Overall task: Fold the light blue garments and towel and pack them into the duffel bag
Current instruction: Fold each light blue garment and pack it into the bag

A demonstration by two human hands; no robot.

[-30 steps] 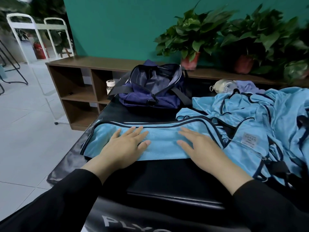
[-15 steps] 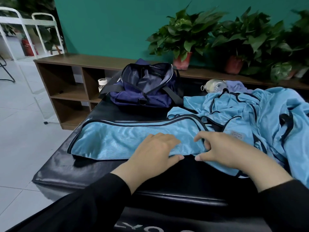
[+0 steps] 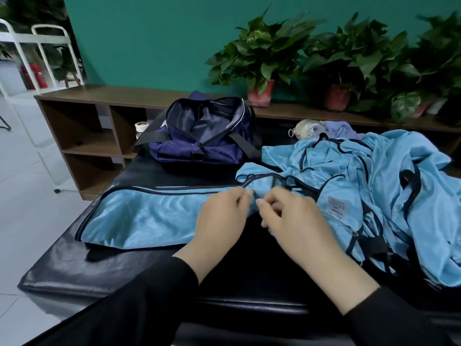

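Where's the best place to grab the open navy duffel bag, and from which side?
Grip the black webbing strap on the navy duffel bag, coming from the near right; it lies exposed across the bag's side, beside the open mouth.

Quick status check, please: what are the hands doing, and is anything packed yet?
Left hand and right hand both pinching the flat light blue cloth. Open navy duffel bag shows no blue inside. Heap of crumpled light blue garments unfolded alongside.

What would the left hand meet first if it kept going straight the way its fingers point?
Probably the bunched light blue garment just past the left hand, which already pinches its edge; depth is hard to judge.
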